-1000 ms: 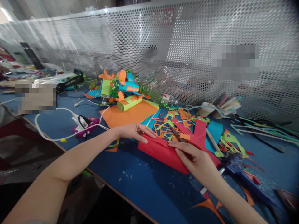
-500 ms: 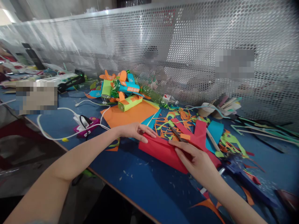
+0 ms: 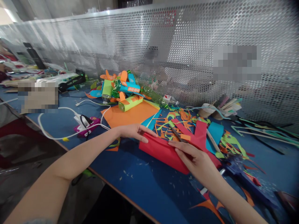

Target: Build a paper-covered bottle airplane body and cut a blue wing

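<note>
A sheet of red paper [image 3: 162, 155], curled over into a roll, lies on the blue table in front of me. My left hand [image 3: 135, 132] grips its left end, with thumb and fingers along the upper edge. At the right part of the same edge, my right hand [image 3: 192, 157] pinches the paper between thumb and fingers. What is inside the roll, if anything, is hidden. Just behind it lie scissors [image 3: 175, 132] on paper scraps. More red paper [image 3: 200, 133], cut in strips, spreads behind my right hand.
Bottle models [image 3: 126, 85] wrapped in coloured paper stand on orange sheets [image 3: 130, 115] at the back. A purple power strip [image 3: 87, 127] with a white cable is at left. A blue glue gun [image 3: 247, 177] lies at right, near cups of sticks [image 3: 206, 109]. A perforated metal screen [image 3: 187, 46] borders the table.
Both hands keep their hold on the red paper with almost no movement. The view has shifted very slightly.
</note>
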`<state>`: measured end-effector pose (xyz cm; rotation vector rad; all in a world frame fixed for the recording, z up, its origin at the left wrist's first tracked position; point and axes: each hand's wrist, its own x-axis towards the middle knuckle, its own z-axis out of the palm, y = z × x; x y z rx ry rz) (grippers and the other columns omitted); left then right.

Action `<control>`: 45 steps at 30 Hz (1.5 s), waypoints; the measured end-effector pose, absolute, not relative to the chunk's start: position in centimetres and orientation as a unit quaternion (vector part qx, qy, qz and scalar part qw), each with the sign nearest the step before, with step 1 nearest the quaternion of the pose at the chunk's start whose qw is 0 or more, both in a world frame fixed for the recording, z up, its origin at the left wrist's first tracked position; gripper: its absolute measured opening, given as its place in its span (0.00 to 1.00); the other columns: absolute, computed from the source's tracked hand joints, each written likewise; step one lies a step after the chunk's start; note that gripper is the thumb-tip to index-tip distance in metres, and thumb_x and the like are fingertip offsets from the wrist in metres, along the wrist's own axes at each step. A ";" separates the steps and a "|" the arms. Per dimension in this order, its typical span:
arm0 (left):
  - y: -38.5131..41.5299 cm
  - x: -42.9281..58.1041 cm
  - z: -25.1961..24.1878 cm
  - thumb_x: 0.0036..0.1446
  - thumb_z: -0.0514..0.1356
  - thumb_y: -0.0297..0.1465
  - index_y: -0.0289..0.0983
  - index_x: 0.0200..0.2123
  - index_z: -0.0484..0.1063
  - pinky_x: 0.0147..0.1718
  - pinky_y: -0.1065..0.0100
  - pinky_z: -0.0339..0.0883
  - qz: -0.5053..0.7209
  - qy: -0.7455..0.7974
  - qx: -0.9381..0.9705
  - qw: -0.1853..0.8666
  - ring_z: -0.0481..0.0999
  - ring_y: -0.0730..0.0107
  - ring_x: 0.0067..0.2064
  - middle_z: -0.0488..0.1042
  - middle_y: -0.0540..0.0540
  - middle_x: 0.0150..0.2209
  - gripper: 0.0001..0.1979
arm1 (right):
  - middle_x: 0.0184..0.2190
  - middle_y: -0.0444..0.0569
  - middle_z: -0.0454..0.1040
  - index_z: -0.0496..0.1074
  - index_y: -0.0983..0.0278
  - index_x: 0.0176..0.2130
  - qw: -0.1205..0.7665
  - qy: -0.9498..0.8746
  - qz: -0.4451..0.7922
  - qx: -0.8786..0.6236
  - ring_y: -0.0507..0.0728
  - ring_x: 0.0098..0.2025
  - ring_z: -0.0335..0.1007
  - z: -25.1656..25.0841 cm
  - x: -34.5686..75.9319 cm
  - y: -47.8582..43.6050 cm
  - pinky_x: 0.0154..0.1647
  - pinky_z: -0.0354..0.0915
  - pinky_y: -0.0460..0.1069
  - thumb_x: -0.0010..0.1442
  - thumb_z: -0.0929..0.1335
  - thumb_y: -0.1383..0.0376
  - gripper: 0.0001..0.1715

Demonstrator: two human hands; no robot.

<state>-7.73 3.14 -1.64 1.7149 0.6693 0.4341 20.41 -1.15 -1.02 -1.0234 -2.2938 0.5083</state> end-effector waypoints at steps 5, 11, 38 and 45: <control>3.1 -7.8 -1.6 0.50 0.63 0.35 0.46 0.49 0.70 0.53 0.64 0.57 0.197 0.293 0.744 0.567 0.63 0.64 0.57 0.67 0.50 0.54 0.20 | 0.47 0.46 0.73 0.72 0.58 0.46 0.278 -0.860 0.193 -0.383 0.56 0.51 0.68 -1.0 20.4 -1.2 0.53 0.64 0.53 0.61 0.61 0.63 0.16; 3.1 -7.7 -1.8 0.49 0.64 0.33 0.46 0.47 0.71 0.53 0.63 0.58 0.208 0.288 0.739 0.573 0.63 0.65 0.57 0.68 0.49 0.54 0.19 | 0.47 0.48 0.73 0.71 0.58 0.47 0.275 -0.869 0.183 -0.367 0.56 0.51 0.67 -1.0 20.4 -1.2 0.53 0.64 0.54 0.61 0.60 0.64 0.17; 3.5 -8.4 -1.9 0.46 0.66 0.33 0.45 0.45 0.73 0.51 0.65 0.59 0.192 0.279 0.748 0.571 0.61 0.60 0.58 0.63 0.47 0.58 0.20 | 0.48 0.48 0.73 0.71 0.57 0.48 0.273 -0.867 0.198 -0.367 0.57 0.50 0.68 -1.3 20.7 -0.7 0.53 0.65 0.54 0.61 0.61 0.63 0.17; 3.2 -8.4 -1.5 0.49 0.64 0.32 0.47 0.45 0.72 0.48 0.65 0.62 0.182 0.282 0.747 0.574 0.62 0.61 0.57 0.62 0.49 0.58 0.18 | 0.50 0.46 0.71 0.70 0.55 0.50 0.248 -0.879 0.218 -0.343 0.56 0.52 0.66 -0.8 21.0 -0.5 0.54 0.64 0.54 0.61 0.60 0.63 0.18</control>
